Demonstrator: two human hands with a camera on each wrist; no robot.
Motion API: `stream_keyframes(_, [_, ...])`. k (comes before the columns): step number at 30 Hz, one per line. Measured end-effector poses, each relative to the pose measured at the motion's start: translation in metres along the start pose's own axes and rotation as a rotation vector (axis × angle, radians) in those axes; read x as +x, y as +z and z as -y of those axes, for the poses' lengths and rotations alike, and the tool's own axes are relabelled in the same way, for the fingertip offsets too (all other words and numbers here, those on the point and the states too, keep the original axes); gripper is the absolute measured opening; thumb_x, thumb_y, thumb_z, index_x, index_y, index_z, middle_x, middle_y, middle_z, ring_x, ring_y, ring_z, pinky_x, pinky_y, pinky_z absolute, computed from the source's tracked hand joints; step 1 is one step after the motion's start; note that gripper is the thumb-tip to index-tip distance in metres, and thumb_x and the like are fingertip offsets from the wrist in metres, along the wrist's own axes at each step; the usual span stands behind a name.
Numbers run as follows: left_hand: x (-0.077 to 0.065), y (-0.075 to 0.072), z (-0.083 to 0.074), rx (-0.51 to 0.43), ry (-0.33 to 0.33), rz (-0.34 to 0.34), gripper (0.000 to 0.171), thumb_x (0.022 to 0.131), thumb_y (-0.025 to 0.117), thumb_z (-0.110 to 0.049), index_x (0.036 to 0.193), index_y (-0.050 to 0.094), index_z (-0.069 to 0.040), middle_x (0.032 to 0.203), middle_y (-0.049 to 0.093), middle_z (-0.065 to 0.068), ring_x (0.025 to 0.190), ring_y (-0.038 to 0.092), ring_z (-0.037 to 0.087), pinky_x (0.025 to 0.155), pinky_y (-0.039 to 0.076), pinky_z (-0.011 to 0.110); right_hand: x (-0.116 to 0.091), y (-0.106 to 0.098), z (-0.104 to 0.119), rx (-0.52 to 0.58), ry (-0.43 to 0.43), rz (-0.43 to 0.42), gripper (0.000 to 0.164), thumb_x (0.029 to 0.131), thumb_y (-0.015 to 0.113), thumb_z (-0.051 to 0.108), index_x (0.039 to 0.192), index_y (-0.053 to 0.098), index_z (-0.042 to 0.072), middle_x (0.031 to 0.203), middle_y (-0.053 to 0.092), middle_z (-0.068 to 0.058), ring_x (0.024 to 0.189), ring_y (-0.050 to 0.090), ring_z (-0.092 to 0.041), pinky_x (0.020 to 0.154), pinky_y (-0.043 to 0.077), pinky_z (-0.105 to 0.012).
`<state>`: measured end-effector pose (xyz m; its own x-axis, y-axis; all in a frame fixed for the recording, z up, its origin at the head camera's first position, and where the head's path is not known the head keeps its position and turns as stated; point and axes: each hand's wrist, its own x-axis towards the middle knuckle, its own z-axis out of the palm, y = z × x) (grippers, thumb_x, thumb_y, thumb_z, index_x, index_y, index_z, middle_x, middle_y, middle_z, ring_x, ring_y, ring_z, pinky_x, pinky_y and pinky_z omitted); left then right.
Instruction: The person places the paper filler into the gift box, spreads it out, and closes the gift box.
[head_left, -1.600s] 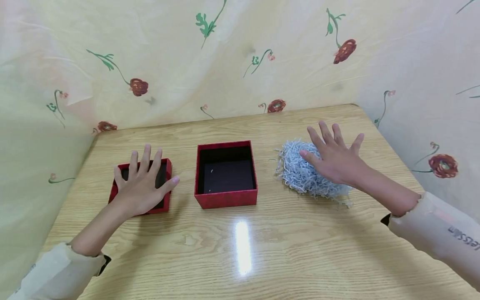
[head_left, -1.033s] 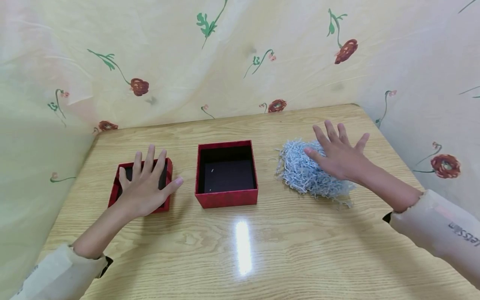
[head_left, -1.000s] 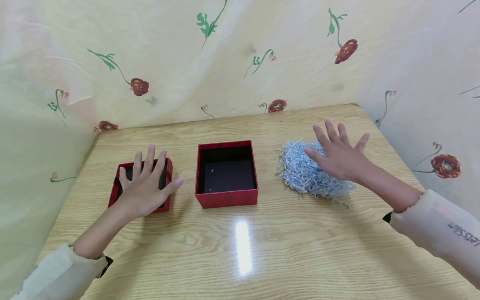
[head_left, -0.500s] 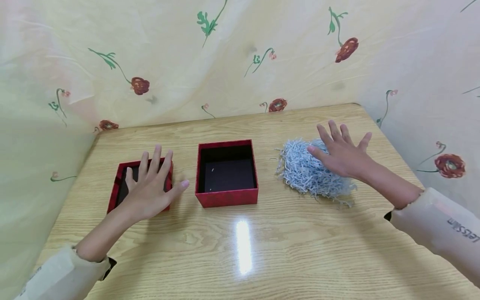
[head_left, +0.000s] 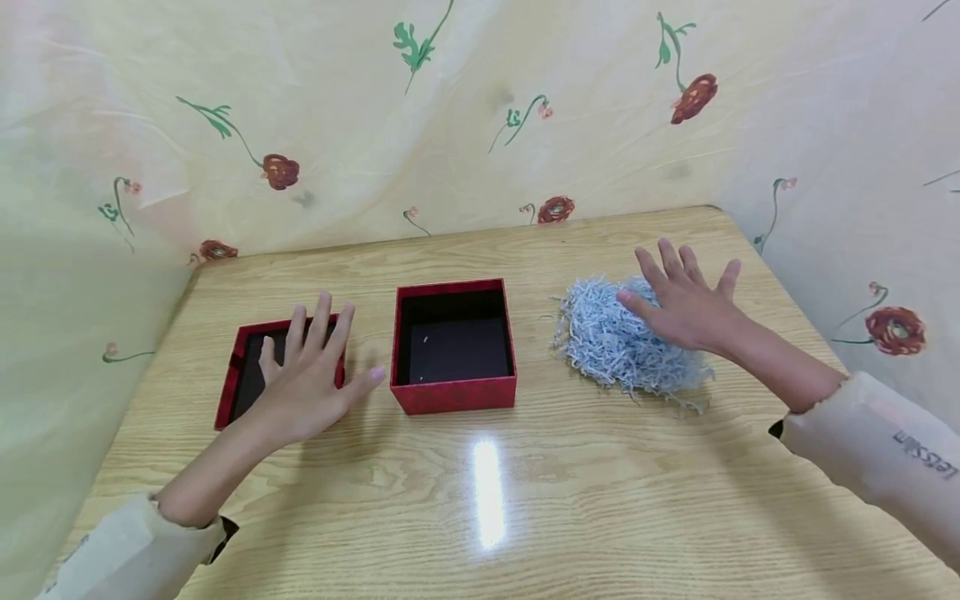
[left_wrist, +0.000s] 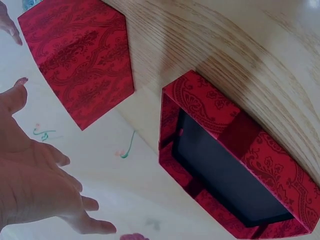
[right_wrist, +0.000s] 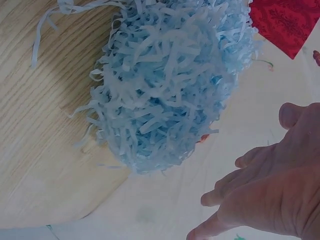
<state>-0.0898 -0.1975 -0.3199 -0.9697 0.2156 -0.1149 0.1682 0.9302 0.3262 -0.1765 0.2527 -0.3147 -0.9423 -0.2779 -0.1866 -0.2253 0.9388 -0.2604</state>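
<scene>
My left hand (head_left: 303,392) hovers with fingers spread above the right part of a shallow red box lid (head_left: 251,367), which lies with its black inside facing up. In the left wrist view a gap shows between that hand and the patterned lid (left_wrist: 240,150). A deeper red box (head_left: 453,396) with a black inside stands open-topped in the middle, with tiny pale scraps on its floor. My right hand (head_left: 690,308) is held, fingers spread, over a heap of light-blue shredded paper (head_left: 607,342). The right wrist view shows it apart from the shredded paper (right_wrist: 165,85).
Everything rests on a light wood-grain table (head_left: 600,500). A flower-printed curtain (head_left: 337,125) hangs behind it and along both sides. A bright light reflection (head_left: 487,492) lies on the table's front part.
My left hand has drifted right and slightly toward me, uncovering more of the lid's left side. My right hand has shifted a little to the right. Box, lid and paper stay put.
</scene>
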Motion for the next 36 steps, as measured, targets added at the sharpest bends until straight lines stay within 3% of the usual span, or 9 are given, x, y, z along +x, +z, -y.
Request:
stream_keyframes(7, [-0.002,0.002,-0.002,-0.017,0.017,0.007,0.091,0.091,0.041,-0.067,0.154,-0.007,-0.023,0.156,-0.026,-0.001,0.142,-0.026,0.032,0.100,-0.013,0.073,0.004,-0.002,-0.009,0.050,-0.011,0.042,0.079,0.099,0.024,0.060,0.154,-0.010,0.014,0.154,-0.026,-0.017,0.139,-0.024,-0.043,0.087,-0.033,-0.069])
stream_keyframes(24, [-0.006,0.011,-0.011,-0.089,0.073,-0.010,0.091,0.090,0.045,-0.068,0.155,-0.003,-0.025,0.157,-0.023,-0.004,0.143,-0.023,0.031,0.101,-0.015,0.070,0.012,-0.001,-0.034,0.092,-0.032,0.041,0.076,0.100,0.026,0.057,0.153,-0.012,0.018,0.154,-0.029,-0.011,0.139,-0.027,-0.036,0.089,-0.031,-0.069])
stream_keyframes(31, [-0.006,0.015,-0.016,-0.117,0.087,-0.021,0.093,0.088,0.049,-0.068,0.155,0.000,-0.026,0.158,-0.020,-0.003,0.144,-0.021,0.029,0.104,-0.014,0.068,0.013,-0.003,-0.038,0.082,-0.032,0.035,0.077,0.100,0.026,0.057,0.153,-0.012,0.017,0.155,-0.027,-0.013,0.141,-0.020,-0.041,0.090,-0.031,-0.069])
stream_keyframes(36, [-0.005,0.018,-0.018,-0.167,0.104,-0.040,0.094,0.087,0.054,-0.065,0.155,0.001,-0.027,0.159,-0.017,-0.004,0.144,-0.020,0.026,0.105,-0.012,0.066,0.014,-0.003,-0.041,0.069,-0.021,0.030,0.077,0.100,0.026,0.058,0.154,-0.010,0.015,0.155,-0.024,-0.015,0.141,-0.006,-0.049,0.090,-0.032,-0.068])
